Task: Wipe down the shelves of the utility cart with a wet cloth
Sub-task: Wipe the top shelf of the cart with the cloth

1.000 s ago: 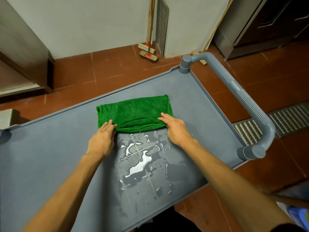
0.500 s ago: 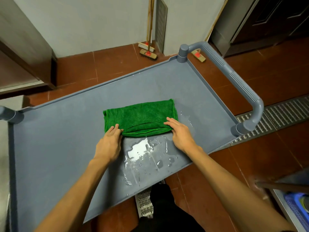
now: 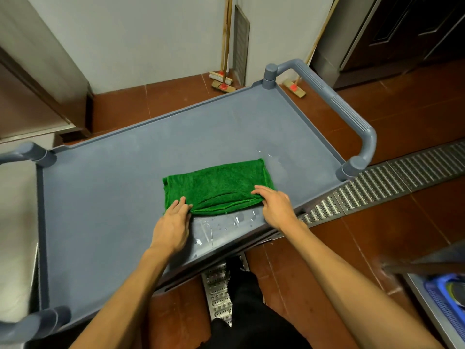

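Soft, even indoor light — faint glare off water on the cart shelf (near edge); corners bowed, lower-right blurred.

We see a green terry cloth, folded into a flat rectangle, lying on the utility cart's grey top shelf, toward its 4 o'clock. Water drops gleam on the shelf at the cloth's 6 o'clock.
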Motion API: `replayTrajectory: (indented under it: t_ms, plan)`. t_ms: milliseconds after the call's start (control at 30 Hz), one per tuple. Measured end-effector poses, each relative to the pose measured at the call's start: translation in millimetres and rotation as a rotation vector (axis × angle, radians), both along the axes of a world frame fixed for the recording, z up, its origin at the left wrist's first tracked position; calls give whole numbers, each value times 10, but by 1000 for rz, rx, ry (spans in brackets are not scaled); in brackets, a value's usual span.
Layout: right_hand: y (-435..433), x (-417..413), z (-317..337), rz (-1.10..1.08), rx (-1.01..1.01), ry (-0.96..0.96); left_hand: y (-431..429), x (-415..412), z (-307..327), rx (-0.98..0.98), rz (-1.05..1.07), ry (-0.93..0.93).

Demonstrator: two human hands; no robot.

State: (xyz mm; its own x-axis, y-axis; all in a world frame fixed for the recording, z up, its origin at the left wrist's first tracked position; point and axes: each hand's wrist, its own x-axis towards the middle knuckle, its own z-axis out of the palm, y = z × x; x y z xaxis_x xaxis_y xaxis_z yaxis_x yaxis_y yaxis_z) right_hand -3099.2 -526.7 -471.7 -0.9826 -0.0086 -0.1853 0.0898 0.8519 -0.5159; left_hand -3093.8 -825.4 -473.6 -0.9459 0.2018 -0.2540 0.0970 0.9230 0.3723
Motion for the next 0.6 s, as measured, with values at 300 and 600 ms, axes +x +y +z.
replayTrajectory:
  t_ms: [300,600]
  plan:
    - [-70,299,72,5,62,-37,-36,411,49,11,11,-25]
    - [-204,493,253,1,135,-100,-77,702,211,-38,6,-48]
